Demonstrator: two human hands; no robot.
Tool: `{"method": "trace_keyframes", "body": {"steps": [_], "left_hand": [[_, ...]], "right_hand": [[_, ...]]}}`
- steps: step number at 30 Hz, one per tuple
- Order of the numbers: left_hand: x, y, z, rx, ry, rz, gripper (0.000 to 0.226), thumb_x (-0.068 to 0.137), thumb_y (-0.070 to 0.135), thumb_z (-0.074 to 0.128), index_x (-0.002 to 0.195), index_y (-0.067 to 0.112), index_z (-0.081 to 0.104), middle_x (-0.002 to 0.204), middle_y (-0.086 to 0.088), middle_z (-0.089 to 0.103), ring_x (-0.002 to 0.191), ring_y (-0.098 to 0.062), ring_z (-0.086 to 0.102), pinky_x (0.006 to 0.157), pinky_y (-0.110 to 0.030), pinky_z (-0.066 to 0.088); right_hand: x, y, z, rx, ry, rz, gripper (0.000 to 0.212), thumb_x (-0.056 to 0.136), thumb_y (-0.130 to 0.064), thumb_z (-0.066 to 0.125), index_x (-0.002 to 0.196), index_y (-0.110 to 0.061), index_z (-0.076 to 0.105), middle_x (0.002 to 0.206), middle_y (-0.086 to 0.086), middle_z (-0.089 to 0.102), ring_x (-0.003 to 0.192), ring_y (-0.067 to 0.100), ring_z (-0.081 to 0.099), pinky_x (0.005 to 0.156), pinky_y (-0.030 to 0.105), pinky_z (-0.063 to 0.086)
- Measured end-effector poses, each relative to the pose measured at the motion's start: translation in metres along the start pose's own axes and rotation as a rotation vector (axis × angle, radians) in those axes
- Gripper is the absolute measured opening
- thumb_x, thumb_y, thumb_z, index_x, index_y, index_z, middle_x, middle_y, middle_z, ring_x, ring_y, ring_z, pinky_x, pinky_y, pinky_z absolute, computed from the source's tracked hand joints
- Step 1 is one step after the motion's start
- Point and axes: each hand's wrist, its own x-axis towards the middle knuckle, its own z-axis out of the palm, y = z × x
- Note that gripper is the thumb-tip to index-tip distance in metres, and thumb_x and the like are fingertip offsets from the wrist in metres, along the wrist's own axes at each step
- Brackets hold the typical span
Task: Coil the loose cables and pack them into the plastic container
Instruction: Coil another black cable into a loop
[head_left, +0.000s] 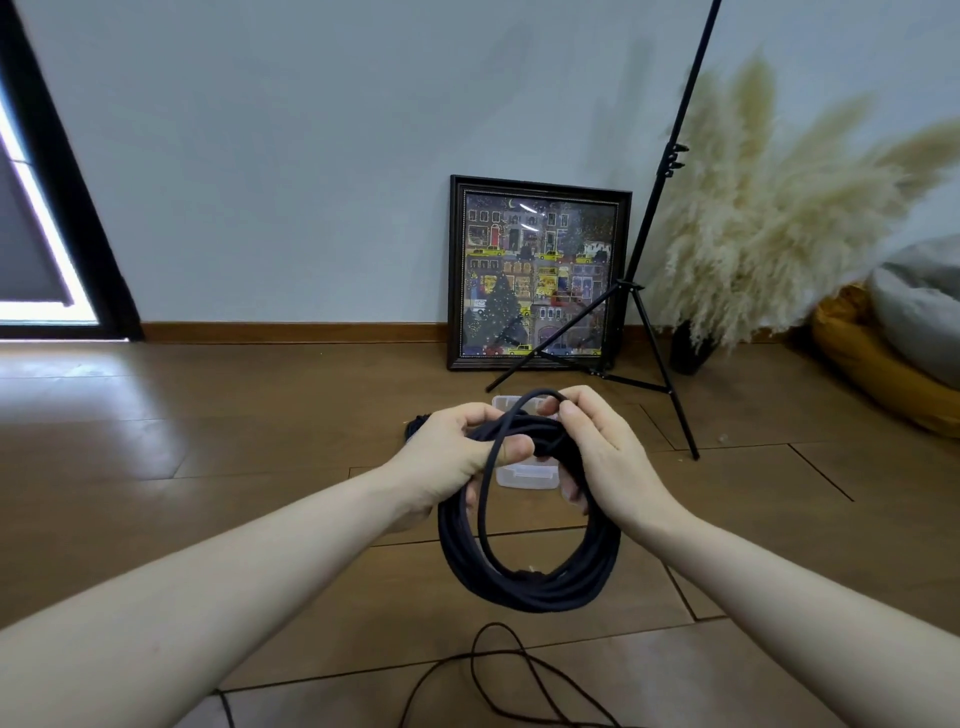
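Loose thin cable (498, 670) trails across the wooden floor (208, 467) closest to the camera, not yet gathered. Above it, both forearms reach forward holding a thick black cable coil (530, 577) clear of the floor. The left hand (457, 452) grips the top of the bundle, fingers curled round the strands and thumb pressed on the front. The right hand (597, 447) pinches a free loop of the same cable between thumb and fingertips, arched over the top of the bundle.

This looks like the tie-off stage: the free end being wrapped round the gathered turns. Done well, it calls for the left hand to keep every strand clamped so the turns do not spring apart, while the right draws each wrap snug and tucks the tail under.

Just beyond the hands, partly hidden by them, a clear plastic container (524, 475) sits on the floor, with a dark bundle (415, 423), possibly another cable, beside it at its left. Further back, a framed picture (537, 273) leans on the wall beside a light stand (660, 208) and pampas grass (769, 208).
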Motion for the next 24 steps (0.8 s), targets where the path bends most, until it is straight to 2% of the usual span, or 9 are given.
{"method": "trace_keyframes", "body": {"steps": [4,6,9,11,13,15,18,20,24], "left_hand": [[0.0017,0.0012,-0.0045,0.023,0.027,0.008,0.021,0.084,0.027,0.076,0.099,0.016,0.067,0.046,0.004,0.047,0.031,-0.01,0.036,0.034,-0.018,0.033],[0.0016,0.0003,-0.0054,0.002,0.027,0.0,0.022,0.084,0.029,0.077,0.098,0.015,0.067,0.046,0.003,0.045,0.031,-0.01,0.034,0.033,-0.018,0.031],[0.0015,-0.0011,-0.0039,-0.027,0.025,0.002,0.022,0.083,0.025,0.078,0.098,0.014,0.066,0.044,0.001,0.043,0.03,-0.011,0.033,0.033,-0.017,0.031],[0.002,-0.0008,-0.0041,-0.015,0.024,0.006,0.02,0.084,0.024,0.077,0.098,0.014,0.067,0.045,0.001,0.044,0.03,-0.011,0.034,0.034,-0.018,0.031],[0.0021,0.0,-0.0068,0.012,0.027,0.01,0.017,0.086,0.025,0.075,0.097,0.015,0.067,0.05,0.0,0.046,0.032,-0.01,0.034,0.034,-0.018,0.031],[0.0014,0.0014,-0.0095,0.021,0.026,0.028,0.017,0.086,0.031,0.074,0.093,0.017,0.068,0.057,-0.002,0.048,0.034,-0.011,0.035,0.034,-0.019,0.032],[-0.0003,0.0033,-0.0081,-0.006,0.035,0.052,0.03,0.076,0.047,0.069,0.088,0.02,0.067,0.057,0.002,0.052,0.037,-0.01,0.037,0.036,-0.019,0.033],[-0.0006,0.0024,-0.005,-0.013,0.051,0.048,0.034,0.076,0.049,0.067,0.09,0.018,0.067,0.056,0.002,0.051,0.036,-0.01,0.037,0.037,-0.019,0.033],[0.0001,-0.0017,-0.0031,0.028,0.075,0.056,0.019,0.087,0.035,0.071,0.092,0.017,0.068,0.052,0.003,0.051,0.037,-0.012,0.037,0.037,-0.02,0.033]], "right_hand": [[-0.0012,0.0005,0.0077,0.006,0.053,-0.012,0.024,0.107,-0.025,0.028,0.093,-0.027,0.048,0.069,0.018,0.062,0.043,0.013,0.05,0.037,0.025,0.036],[-0.0003,0.0,0.0084,0.004,0.057,-0.014,0.023,0.105,-0.021,0.027,0.097,-0.029,0.047,0.061,0.015,0.061,0.041,0.013,0.049,0.037,0.026,0.036],[0.0014,-0.0017,0.0059,0.012,0.04,-0.053,0.036,0.104,-0.014,0.025,0.121,-0.036,0.046,0.052,0.007,0.057,0.038,0.013,0.048,0.037,0.026,0.038],[0.0012,-0.0014,0.0061,0.025,0.039,-0.062,0.042,0.104,-0.011,0.024,0.127,-0.037,0.046,0.061,0.018,0.06,0.038,0.016,0.048,0.037,0.026,0.038],[0.0006,-0.0004,0.0093,0.033,0.067,-0.041,0.037,0.104,-0.01,0.025,0.119,-0.036,0.048,0.062,0.02,0.06,0.036,0.016,0.047,0.036,0.025,0.037],[0.0009,-0.0007,0.0119,0.081,0.102,-0.003,0.024,0.103,-0.011,0.03,0.11,-0.029,0.043,0.056,0.008,0.06,0.035,0.017,0.047,0.033,0.025,0.035],[0.0038,-0.0046,0.0094,0.179,0.083,0.016,0.01,0.102,-0.008,0.034,0.1,-0.018,0.038,0.053,0.0,0.059,0.031,0.018,0.044,0.03,0.025,0.031],[0.0054,-0.0059,0.0068,0.197,0.044,0.023,0.012,0.102,-0.006,0.032,0.098,-0.013,0.04,0.054,-0.002,0.057,0.03,0.018,0.044,0.03,0.023,0.03],[0.0032,-0.0045,0.0056,0.146,0.032,0.008,0.024,0.101,-0.005,0.032,0.098,-0.015,0.053,0.057,-0.003,0.059,0.031,0.018,0.044,0.032,0.024,0.033]]}}
